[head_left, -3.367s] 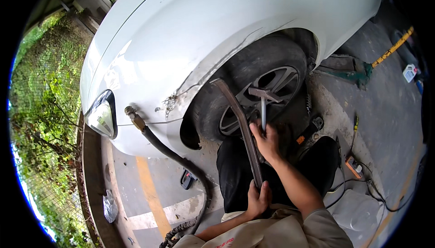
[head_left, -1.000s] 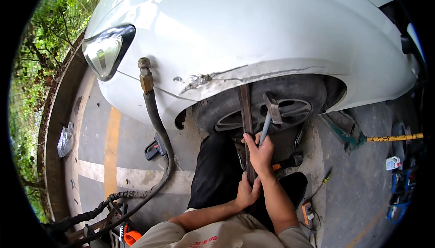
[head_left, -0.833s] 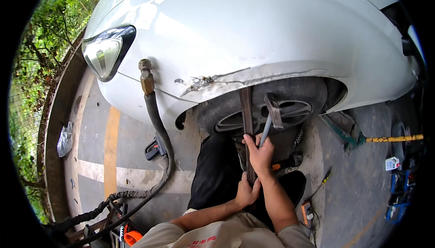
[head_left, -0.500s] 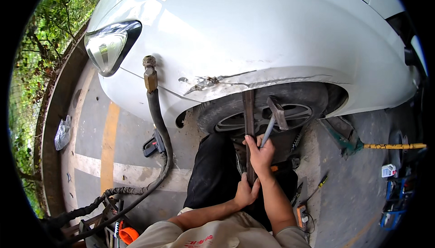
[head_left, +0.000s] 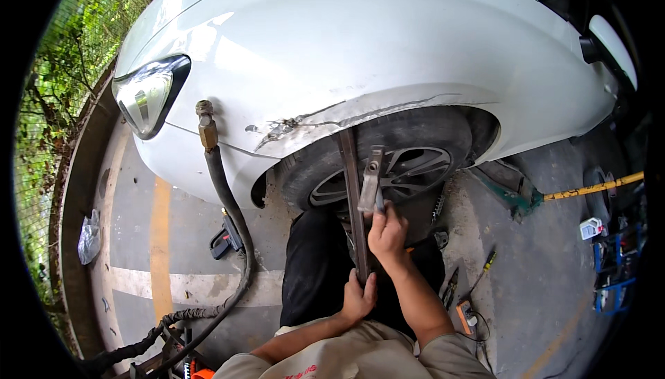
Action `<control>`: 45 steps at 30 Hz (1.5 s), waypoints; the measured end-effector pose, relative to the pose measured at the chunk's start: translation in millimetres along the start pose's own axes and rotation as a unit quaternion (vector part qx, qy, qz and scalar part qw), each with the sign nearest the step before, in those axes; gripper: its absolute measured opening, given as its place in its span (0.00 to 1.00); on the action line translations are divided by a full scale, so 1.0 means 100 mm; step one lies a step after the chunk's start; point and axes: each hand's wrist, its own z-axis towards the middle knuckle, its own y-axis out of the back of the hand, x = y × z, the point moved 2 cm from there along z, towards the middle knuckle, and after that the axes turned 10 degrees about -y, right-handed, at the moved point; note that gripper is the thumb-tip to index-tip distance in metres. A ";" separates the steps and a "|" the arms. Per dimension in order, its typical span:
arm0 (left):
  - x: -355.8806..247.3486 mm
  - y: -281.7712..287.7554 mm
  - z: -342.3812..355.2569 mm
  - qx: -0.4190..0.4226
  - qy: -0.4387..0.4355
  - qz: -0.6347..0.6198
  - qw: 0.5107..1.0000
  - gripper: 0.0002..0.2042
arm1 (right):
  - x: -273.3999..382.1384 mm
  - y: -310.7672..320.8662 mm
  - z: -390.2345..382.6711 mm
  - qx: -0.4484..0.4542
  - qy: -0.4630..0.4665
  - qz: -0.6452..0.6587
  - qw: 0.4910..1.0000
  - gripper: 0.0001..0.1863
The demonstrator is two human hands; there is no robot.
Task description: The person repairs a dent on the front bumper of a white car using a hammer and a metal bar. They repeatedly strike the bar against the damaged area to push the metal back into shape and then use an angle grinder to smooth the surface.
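Note:
My left hand (head_left: 359, 296) is closed round the lower end of a long rusty metal bar (head_left: 352, 195). The bar's top end reaches behind the lip of the white fender (head_left: 388, 40), at the front of the wheel arch. In my right hand (head_left: 389, 232) is a hammer (head_left: 370, 182), gripped high on its handle near the head. The hammer head is just right of the bar; whether they touch I cannot tell. Scraped, torn damage (head_left: 285, 127) runs along the fender above the arch. Behind bar and hammer is the black tyre (head_left: 305, 175) with its alloy wheel.
A thick black hose (head_left: 222, 185) with a brass fitting rises at left, near the headlight (head_left: 149, 95). A black power tool (head_left: 225, 239) lies on the floor. Right are a green jack (head_left: 523, 201) with a yellow handle, a screwdriver (head_left: 489, 260), an orange-white device (head_left: 467, 315) and blue tool trays (head_left: 613, 268).
The hammer has turned and moved left toward the bar, and my right hand with it, off the bar. My left hand still grips the bar, now leaning more. The view has shifted.

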 end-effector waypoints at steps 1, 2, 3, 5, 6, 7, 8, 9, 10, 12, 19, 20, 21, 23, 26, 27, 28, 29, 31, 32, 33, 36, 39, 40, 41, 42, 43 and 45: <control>-0.01 0.00 0.00 0.004 0.007 -0.009 1.000 0.13 | 0.06 0.11 0.05 0.007 0.022 0.013 1.000 0.08; 0.00 0.01 0.00 0.003 0.004 -0.005 1.000 0.13 | 0.22 0.18 0.12 -0.030 0.082 0.016 0.996 0.07; 0.02 0.00 0.00 0.002 0.000 -0.001 1.000 0.13 | 0.22 0.21 0.19 0.018 0.157 0.040 0.987 0.11; 0.30 0.01 -0.05 0.014 0.022 -0.032 0.999 0.13 | 0.46 0.25 0.33 -0.008 0.226 0.128 0.966 0.17; 0.63 0.03 -0.08 0.020 0.013 -0.021 0.999 0.13 | 0.48 0.26 0.39 0.025 0.242 0.150 0.958 0.21; 0.61 0.03 -0.07 0.022 0.016 -0.017 0.999 0.13 | 0.48 0.27 0.42 0.025 0.243 0.147 0.959 0.22; 0.58 0.02 -0.05 0.025 0.018 -0.013 0.999 0.13 | 0.49 0.26 0.46 0.026 0.244 0.145 0.958 0.22; 0.55 0.02 -0.05 0.024 0.029 -0.018 0.999 0.13 | 0.50 0.24 0.49 0.029 0.246 0.144 0.958 0.23; 0.37 0.00 -0.04 0.024 0.042 -0.024 0.999 0.13 | 0.49 0.22 0.48 0.023 0.197 0.136 0.971 0.24; 0.11 -0.03 -0.02 0.012 -0.001 0.005 1.000 0.14 | 0.40 0.15 0.48 0.004 0.196 0.156 0.968 0.19; 0.07 -0.06 0.00 0.011 0.004 -0.008 1.000 0.13 | 0.10 -0.07 0.74 -0.046 0.198 -0.014 0.979 0.13; 0.06 -0.05 -0.01 0.008 -0.005 0.014 1.000 0.13 | 0.09 -0.05 0.72 -0.030 0.169 -0.006 0.985 0.13; 0.05 -0.05 0.00 0.006 -0.013 0.037 0.999 0.13 | 0.10 -0.01 0.69 -0.015 0.140 0.001 0.990 0.13; 0.08 -0.06 -0.02 0.003 -0.012 0.044 0.999 0.13 | 0.22 0.14 0.52 -0.133 0.299 -0.345 0.880 0.12; 0.09 -0.06 0.01 -0.003 -0.019 0.041 0.999 0.13 | 0.37 0.16 0.54 -0.050 0.290 0.147 0.944 0.23; 0.09 -0.06 0.01 -0.004 -0.021 0.037 0.999 0.13 | 0.38 0.16 0.54 -0.046 0.314 0.223 0.922 0.21; 0.09 -0.08 0.00 0.000 -0.022 0.033 0.999 0.13 | 0.32 0.17 0.56 -0.058 0.323 0.186 0.926 0.20; 0.11 -0.09 0.00 0.004 -0.026 0.033 0.999 0.13 | 0.23 0.15 0.61 -0.072 0.307 0.083 0.946 0.18; 0.10 -0.09 0.01 0.010 -0.025 0.035 0.999 0.13 | 0.09 -0.03 0.75 -0.064 0.208 -0.060 0.974 0.16; 0.08 -0.08 0.01 0.012 -0.021 0.039 0.999 0.14 | 0.13 0.00 0.76 -0.047 0.197 -0.041 0.978 0.11; 0.06 -0.07 0.01 0.014 -0.016 0.042 0.999 0.14 | 0.19 0.04 0.73 -0.055 0.178 -0.038 0.982 0.11; -0.01 -0.07 0.03 -0.003 -0.002 0.010 1.000 0.14 | 0.28 0.16 0.56 -0.054 0.193 0.026 0.979 0.14; 0.03 -0.07 0.01 0.004 0.003 0.032 0.999 0.14 | 0.29 0.23 0.54 -0.060 0.322 0.049 0.943 0.17; 0.04 -0.09 0.01 0.005 -0.001 0.031 1.000 0.14 | 0.21 0.21 0.56 -0.104 0.341 -0.037 0.934 0.14; 0.06 -0.11 0.00 0.009 -0.005 0.029 1.000 0.14 | 0.13 0.20 0.58 -0.149 0.358 -0.120 0.914 0.11; 0.08 -0.14 -0.01 0.013 -0.009 0.027 1.000 0.14 | -0.05 0.11 0.66 -0.104 0.290 -0.099 0.946 0.06; 0.16 -0.14 -0.02 0.009 -0.017 0.036 0.999 0.15 | -0.15 0.02 0.73 -0.056 0.220 -0.070 0.971 0.03; 0.32 -0.13 -0.02 -0.006 -0.037 0.055 0.998 0.15 | 0.09 0.04 0.68 -0.037 0.178 -0.026 0.983 0.06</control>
